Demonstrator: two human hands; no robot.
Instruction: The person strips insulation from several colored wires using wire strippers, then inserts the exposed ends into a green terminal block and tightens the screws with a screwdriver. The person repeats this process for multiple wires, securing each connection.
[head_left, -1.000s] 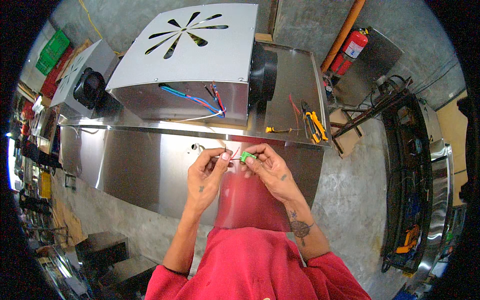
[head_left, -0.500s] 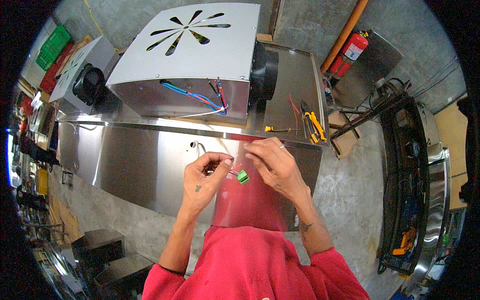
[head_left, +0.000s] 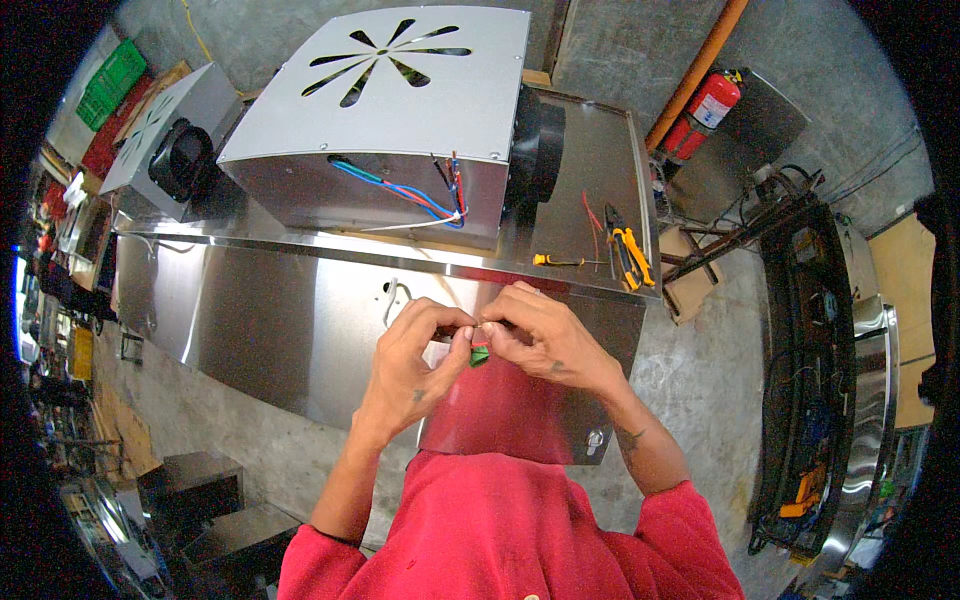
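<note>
My left hand pinches a thin wire with thumb and forefinger in front of the steel panel. Meeting it fingertip to fingertip, my right hand is also closed in a pinch at the wire; the wire's end is too small to make out. Just below the fingertips hangs a small green terminal block, partly hidden by my left thumb. Behind my left hand, a grey cable comes out near a hole in the panel.
Beyond the panel's raised edge stands a large metal housing with loose coloured wires and a black round duct collar. A yellow screwdriver and yellow-handled pliers lie to its right. A fire extinguisher stands at the far right.
My right hand has moved left and closed its fingertips against those of my left hand. The green terminal block has turned and is now more covered.
</note>
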